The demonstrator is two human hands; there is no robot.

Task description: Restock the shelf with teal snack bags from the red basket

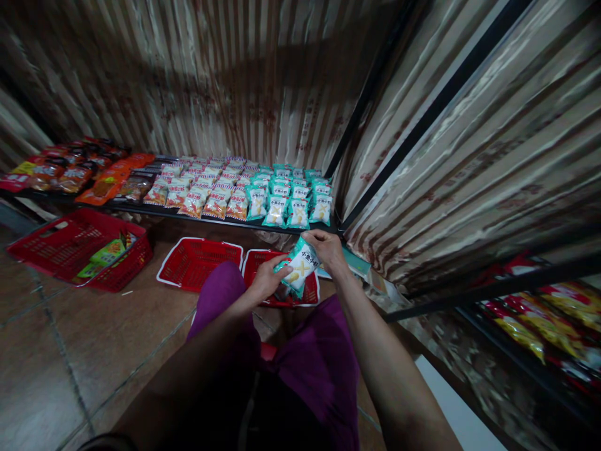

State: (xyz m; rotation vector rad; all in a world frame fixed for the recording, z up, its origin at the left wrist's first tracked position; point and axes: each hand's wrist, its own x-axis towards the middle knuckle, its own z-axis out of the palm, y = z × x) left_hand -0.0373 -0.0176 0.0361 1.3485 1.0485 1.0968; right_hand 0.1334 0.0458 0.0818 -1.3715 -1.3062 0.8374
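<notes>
- Teal-and-white snack bag (302, 268) in the person's two hands, tilted, its printed front with dark characters turned up; it is above the rightmost red basket and on the near side of the shelf's right end.
- Left hand (268, 280) grips the bag along its lower left side, fingers closed on the edge.
- Right hand (327, 248) pinches the bag at its upper end, thumb and fingers drawn together.
- Black shelf (332, 228) runs from left to right on the far side of the hands. At its right end sit rows of matching teal bags (297, 195).
- Just left of these, touching or nearly so, are rows of white-and-orange bags (203, 190); farther left come flat orange packets (116, 178) and, at the left end, red-and-orange bags (75, 170).
- Three red baskets stand on the tiled floor (44, 369), near side of the shelf: a left basket (134, 266) with green packets (106, 254) inside, a middle basket (197, 268), and the rightmost red basket (253, 260), partly hidden by the left hand and bag.
- Striped curtain (211, 81) hangs behind the shelf.
- Purple trousers (323, 351) show near, below the forearms.
- Red-and-yellow packets (539, 319) lie on another rack at the right.
</notes>
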